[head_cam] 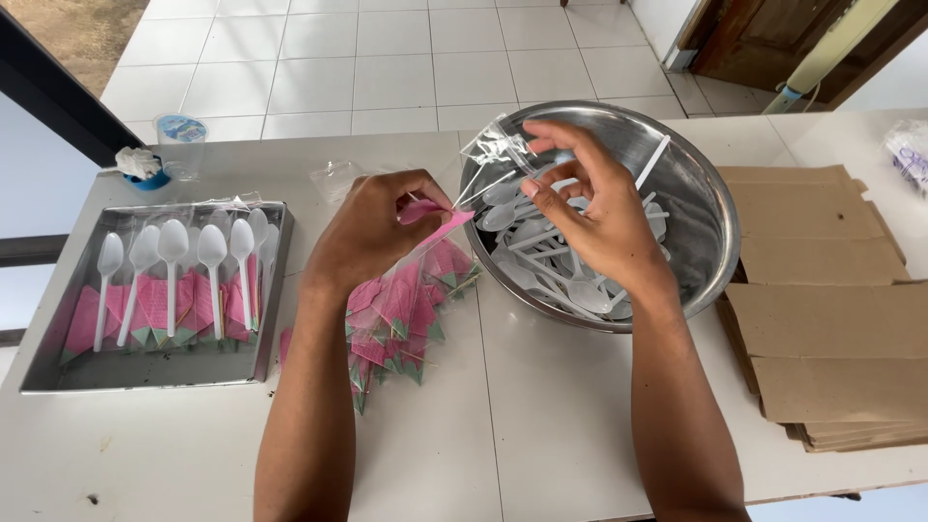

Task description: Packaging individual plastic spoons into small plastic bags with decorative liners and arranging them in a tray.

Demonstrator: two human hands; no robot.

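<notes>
- Left hand [372, 227] is curling closed, thumb and fingertips pinching a folded pink paper napkin [435, 224] at its near end, just left of the round shiny steel bowl [710, 208].
- Pink napkin is pointing toward the bowl, its tip sitting at the mouth of a small clear plastic sleeve [493, 155]; cannot tell how far inside it is.
- Right hand [594, 208] is hovering over the bowl's left half, partly closed: thumb and forefinger are gripping the clear sleeve's upper edge, other fingers are fanning loose.
- Clear sleeve is hanging in the air above the bowl's left rim, between the two hands.
- Steel bowl is holding a heap of white plastic spoons [541, 256], lying crossed under the right hand.
- Loose pile of pink napkins with green corners [401, 324] is lying on the white table [541, 425] just left of the bowl, under the left wrist.
- Shallow rectangular metal tray [271, 319] is sitting well left of the bowl, carrying a row of packed sets [174, 275], each a white spoon over a pink napkin.
- Stack of flat brown paper bags [822, 309] is lying just right of the bowl, touching or nearly touching its rim.
- Sealed clear plastic cup [182, 135] is standing far left of the bowl, behind the tray.
</notes>
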